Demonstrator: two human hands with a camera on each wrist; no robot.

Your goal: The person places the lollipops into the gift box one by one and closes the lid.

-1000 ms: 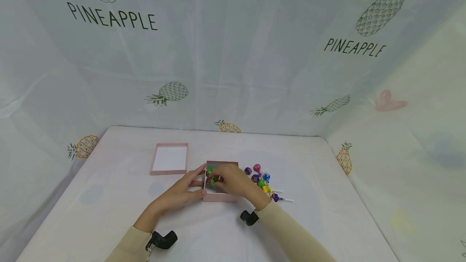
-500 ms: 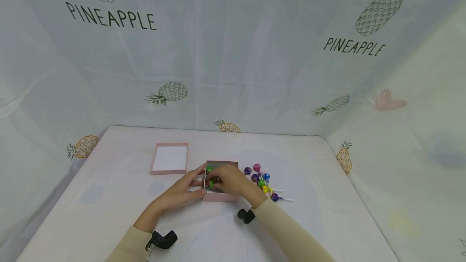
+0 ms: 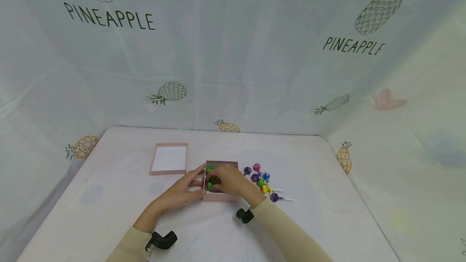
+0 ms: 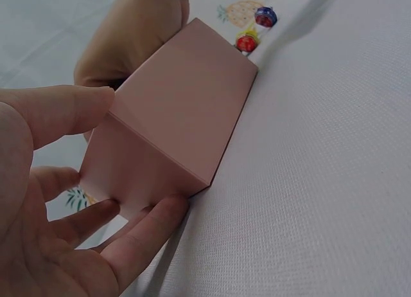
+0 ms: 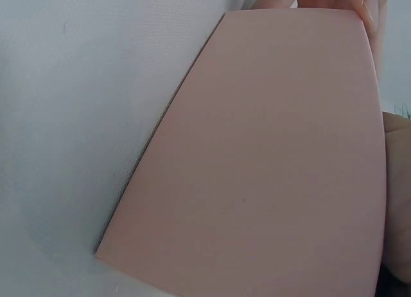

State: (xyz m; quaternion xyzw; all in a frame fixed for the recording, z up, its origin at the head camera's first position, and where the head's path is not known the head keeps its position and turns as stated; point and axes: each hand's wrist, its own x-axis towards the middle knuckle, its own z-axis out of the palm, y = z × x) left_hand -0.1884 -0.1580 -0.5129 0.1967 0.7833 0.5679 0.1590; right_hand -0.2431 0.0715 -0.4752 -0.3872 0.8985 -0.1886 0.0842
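A pink open-topped box (image 3: 220,197) stands mid-table. My left hand (image 3: 178,193) rests against its left side; in the left wrist view the fingers (image 4: 144,236) lie fairly straight along the wall and the thumb touches the upper edge. My right hand (image 3: 229,179) reaches down into the box from the right, fingers bent. Its fingertips pinch a green-and-red wrapped lollipop (image 3: 208,186) near the left wall; the stick is hidden. Another green lollipop (image 3: 208,170) lies in the far left corner. The right wrist view shows mostly the box's pink outer wall (image 5: 257,155).
Several lollipops lie loose right of the box, among them a pink one (image 3: 257,167), a blue one (image 3: 266,176), a yellow one (image 3: 264,189) and a purple one (image 3: 274,197). The pink-rimmed box lid (image 3: 169,159) lies inside-up at the back left.
The green-and-red lollipop has shifted slightly left and towards me inside the box, together with my right fingertips. My right wrist has drifted a little left. The left hand has stayed put.
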